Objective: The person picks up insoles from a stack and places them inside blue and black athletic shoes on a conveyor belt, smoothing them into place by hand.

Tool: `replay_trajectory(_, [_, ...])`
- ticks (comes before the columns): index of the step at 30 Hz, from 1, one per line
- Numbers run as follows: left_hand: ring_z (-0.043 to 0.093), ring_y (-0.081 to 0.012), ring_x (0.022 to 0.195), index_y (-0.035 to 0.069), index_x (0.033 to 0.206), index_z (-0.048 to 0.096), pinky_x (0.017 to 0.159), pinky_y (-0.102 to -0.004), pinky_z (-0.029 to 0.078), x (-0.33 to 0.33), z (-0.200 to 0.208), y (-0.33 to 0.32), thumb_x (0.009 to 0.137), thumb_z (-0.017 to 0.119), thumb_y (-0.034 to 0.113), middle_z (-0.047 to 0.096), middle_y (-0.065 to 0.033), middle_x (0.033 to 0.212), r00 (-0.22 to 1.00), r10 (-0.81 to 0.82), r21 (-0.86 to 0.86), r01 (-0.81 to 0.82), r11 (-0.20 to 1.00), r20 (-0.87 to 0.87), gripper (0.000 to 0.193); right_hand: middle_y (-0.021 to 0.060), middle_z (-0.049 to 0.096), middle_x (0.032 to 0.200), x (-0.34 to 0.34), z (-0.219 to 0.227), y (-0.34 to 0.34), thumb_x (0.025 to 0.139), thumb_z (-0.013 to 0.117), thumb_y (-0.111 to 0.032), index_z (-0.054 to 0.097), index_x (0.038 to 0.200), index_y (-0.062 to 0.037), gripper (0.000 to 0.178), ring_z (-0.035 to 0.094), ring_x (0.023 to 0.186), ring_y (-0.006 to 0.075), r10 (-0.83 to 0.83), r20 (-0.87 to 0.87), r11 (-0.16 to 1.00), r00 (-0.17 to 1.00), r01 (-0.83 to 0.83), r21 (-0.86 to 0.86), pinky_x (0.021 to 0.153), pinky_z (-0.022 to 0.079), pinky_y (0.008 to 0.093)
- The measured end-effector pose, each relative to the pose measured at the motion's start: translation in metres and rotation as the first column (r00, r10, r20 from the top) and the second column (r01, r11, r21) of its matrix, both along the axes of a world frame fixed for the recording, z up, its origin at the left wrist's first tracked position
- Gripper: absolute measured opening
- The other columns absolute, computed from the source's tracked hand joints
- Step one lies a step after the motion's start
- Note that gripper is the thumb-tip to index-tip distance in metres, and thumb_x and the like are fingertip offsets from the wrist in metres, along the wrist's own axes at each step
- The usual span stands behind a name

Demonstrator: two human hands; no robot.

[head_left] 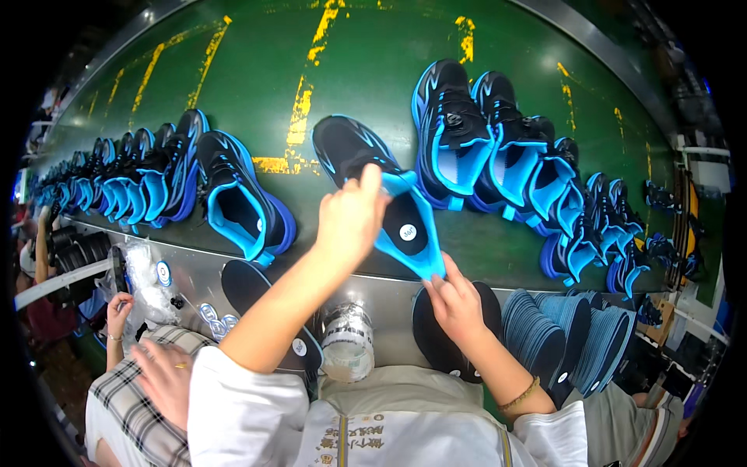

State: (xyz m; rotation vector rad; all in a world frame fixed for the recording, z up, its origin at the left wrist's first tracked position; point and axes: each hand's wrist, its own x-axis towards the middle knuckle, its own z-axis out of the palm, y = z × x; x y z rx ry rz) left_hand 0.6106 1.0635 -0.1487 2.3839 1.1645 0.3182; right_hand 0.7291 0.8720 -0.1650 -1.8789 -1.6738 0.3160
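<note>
Left hand point(350, 218) over shoe point(366, 159) opening

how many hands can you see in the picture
4. Wearer's left hand and right hand hold a black-and-blue sneaker and its insole. A neighbouring person's two hands are lower left. More may be hidden.

Green conveyor belt point(233, 86) — probably factory
</note>
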Motion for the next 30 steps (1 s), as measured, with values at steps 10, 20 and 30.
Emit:
replay_trajectory(10, [0.06,-0.0251,0.066,0.008,0.095,0.05,0.064,-0.0414,0.039,-0.031,0.068,0.089,0.081,0.052,0.018,0.06,-0.0066,0.068,0.839,0.092,0.567,0.278,0.775,-0.537,0.018,0.0186,0.047,0.115,0.042,0.128,-0.108,0.071,0.066,-0.009,0.047,0.113,-0.001,0.046,0.046,0.105,0.034,-0.348,0.17,0.93,0.922,0.363,-0.065,0.089,0.037,0.0401])
replay_trajectory(20, [0.035,-0.032,0.121,0.019,0.135,0.026,0.092,-0.0488,0.035,0.097,-0.024,0.05,0.073,0.065,0.034,0.031,-0.0172,0.133,0.962,-0.269,0.159,0.259,0.953,0.045,0.075,0.0215,0.038,0.123,0.049,0.121,-0.248,0.058,0.076,-0.019,0.046,0.11,-0.0024,0.063,0.041,0.109,0.0385,-0.53,0.394,0.511,0.751,0.654,-0.558,0.09,0.035,0.0424])
replay_trajectory(30, [0.06,-0.0328,0.057,-0.003,0.108,0.045,0.056,-0.0432,0.047,0.125,0.009,0.059,0.079,0.05,0.011,0.06,-0.018,0.065,0.961,-0.243,0.355,0.276,0.893,-0.135,0.033,0.0118,0.052,0.105,-0.008,0.028,-0.169,0.07,0.065,-0.037,0.053,0.106,-0.0089,0.048,0.05,0.093,0.0265,-0.022,0.212,0.882,0.977,0.119,-0.455,0.076,0.039,0.0376])
